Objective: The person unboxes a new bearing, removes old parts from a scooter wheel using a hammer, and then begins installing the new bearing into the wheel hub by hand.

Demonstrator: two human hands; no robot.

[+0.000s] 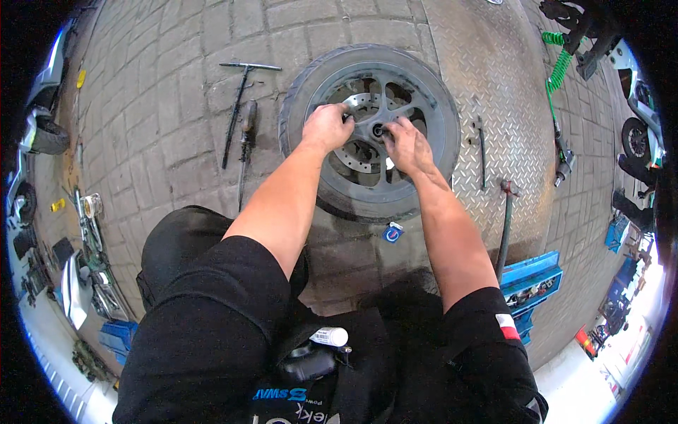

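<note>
A motorcycle wheel [443,155] with a dark tyre and grey spokes lies flat on the ground before me, a drilled brake disc [357,160] showing between the spokes. My right hand [409,147] is at the hub, its fingers pinched at a small dark ring-shaped part [378,130] in the centre. Over the wheel's left side, my left hand [328,128] is closed with curled fingers; whatever it holds, if anything, is hidden. A small blue square packet [393,232] rests by the near edge of the tyre.
A T-handle tool [239,106] and a screwdriver [247,131] lie left of the wheel. Right of it are a metal tread plate [512,99], a thin dark bar [482,155], a hammer [506,219] and a blue toolbox [537,272]. A green coiled hose [560,71] hangs farther right.
</note>
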